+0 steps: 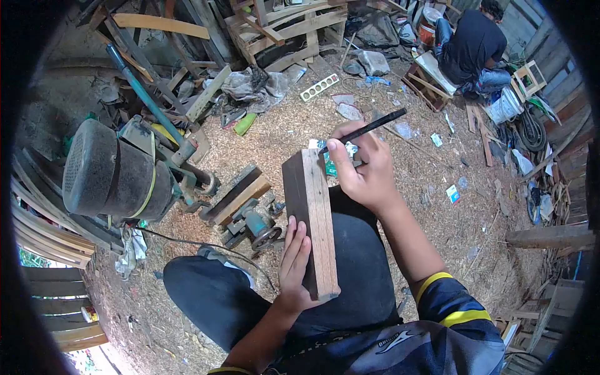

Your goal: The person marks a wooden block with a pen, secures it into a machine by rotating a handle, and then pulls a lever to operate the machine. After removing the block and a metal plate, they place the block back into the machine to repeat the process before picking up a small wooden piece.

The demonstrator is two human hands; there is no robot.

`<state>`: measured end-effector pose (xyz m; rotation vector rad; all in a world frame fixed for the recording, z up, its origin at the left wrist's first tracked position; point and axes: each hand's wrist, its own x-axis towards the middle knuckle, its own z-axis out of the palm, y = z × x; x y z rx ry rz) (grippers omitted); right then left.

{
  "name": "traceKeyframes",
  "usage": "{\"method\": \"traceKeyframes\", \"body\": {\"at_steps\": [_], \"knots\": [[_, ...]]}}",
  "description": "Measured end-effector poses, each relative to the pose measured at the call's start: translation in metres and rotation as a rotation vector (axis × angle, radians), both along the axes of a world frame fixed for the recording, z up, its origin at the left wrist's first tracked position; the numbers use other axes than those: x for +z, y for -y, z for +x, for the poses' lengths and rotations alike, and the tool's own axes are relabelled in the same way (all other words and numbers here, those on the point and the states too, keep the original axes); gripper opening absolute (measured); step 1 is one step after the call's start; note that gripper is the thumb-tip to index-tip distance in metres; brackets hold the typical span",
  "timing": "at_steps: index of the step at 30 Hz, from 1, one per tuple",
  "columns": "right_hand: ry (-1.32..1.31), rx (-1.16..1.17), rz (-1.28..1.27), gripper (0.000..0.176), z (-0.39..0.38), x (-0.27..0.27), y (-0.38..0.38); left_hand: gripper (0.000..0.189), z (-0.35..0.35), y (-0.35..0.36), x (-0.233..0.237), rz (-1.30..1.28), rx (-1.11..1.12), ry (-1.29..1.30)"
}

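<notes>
A thick wooden block rests on my lap, its pale narrow edge facing up and its dark broad side facing left. My left hand grips the block near its lower end, fingers flat on the dark side. Above the far end, my right hand pinches a black pen. The pen's tip is right at the top corner of the pale edge, and its back end points up to the right. Small dark spots show along the pale edge.
At left stands a machine with a large motor; beside it lie wood pieces and a handwheel. A power strip lies on the shavings-covered floor. Another person sits at the back right. Stacked curved boards line the left.
</notes>
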<state>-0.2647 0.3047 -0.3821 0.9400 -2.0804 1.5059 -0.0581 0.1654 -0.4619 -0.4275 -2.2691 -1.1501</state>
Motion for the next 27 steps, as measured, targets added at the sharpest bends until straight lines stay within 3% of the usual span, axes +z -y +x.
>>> {"method": "traceKeyframes", "body": {"at_steps": [4,8,9,11,18,27], "knots": [[-0.112,-0.073,0.03,0.013,-0.009,-0.002,0.005,0.109,0.0,-0.003,0.0,0.088,-0.004,-0.003],[0.17,-0.008,-0.334,0.007,0.015,-0.003,0.002,0.11,0.002,-0.005,0.002,0.071,0.006,0.02],[0.299,0.033,-0.304,0.006,0.03,-0.003,-0.009,0.11,-0.001,-0.003,0.003,0.073,0.01,0.033],[0.153,0.208,-0.357,0.006,0.054,-0.01,-0.023,0.11,0.0,-0.002,0.005,0.085,0.019,0.053],[0.013,0.369,-0.142,0.016,0.126,-0.02,-0.051,0.104,0.002,-0.009,0.015,0.074,0.038,0.064],[-0.016,0.449,-0.071,0.018,0.137,-0.018,-0.059,0.106,0.005,-0.014,0.02,0.083,0.025,0.066]]}}
